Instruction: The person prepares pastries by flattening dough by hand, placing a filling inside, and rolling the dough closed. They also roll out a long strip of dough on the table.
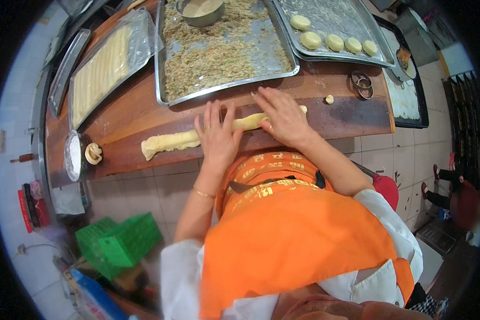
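A long pale yellow roll of dough lies across the front of the wooden table. Its left end is thicker and ragged, and the right end tapers out past my fingers. My left hand rests on the middle of the roll, fingers stretched out and apart. Further right, my right hand lies over the thinner part with its fingers extended, hiding some of the dough. Neither hand grips anything; both palms face down.
Behind the dough stands a metal tray of crumbly filling with a bowl. A tray at back right holds several dough rounds. Ring cutters and a dough scrap lie right; plastic-covered dough strips and a flour bowl stand left.
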A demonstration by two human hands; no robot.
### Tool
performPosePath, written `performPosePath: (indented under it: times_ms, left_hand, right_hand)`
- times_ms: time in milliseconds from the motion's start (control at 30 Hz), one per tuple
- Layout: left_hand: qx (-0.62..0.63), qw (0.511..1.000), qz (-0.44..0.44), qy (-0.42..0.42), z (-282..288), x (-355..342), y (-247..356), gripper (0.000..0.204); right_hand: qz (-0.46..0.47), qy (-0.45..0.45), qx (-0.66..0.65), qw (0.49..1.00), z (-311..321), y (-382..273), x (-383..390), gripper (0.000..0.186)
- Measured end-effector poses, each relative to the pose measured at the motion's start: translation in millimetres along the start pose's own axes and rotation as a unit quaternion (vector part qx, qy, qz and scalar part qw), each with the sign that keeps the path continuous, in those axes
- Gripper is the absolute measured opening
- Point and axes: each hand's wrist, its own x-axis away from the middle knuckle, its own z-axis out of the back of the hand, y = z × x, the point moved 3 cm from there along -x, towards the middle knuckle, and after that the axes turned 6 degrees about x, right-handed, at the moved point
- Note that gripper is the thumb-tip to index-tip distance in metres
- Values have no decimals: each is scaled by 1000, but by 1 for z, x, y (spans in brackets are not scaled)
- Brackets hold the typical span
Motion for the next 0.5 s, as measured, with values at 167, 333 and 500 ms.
performPosePath:
  times_ms: [167, 333, 500]
  left_hand:
    - [-59, 996, -50, -53, -1, -19, -1, 54]
    - [12, 993, -103, -64, 4, 31, 2, 60]
    - [6, 996, -83, 20, 2, -23, -20, 52]
  right_hand:
    - [67, -147, -28, 986, 8, -12, 24, 84]
    - [86, -205, -15, 975, 18, -12, 33, 85]
    - [63, -111, 53, 990, -17, -24, -24, 79]
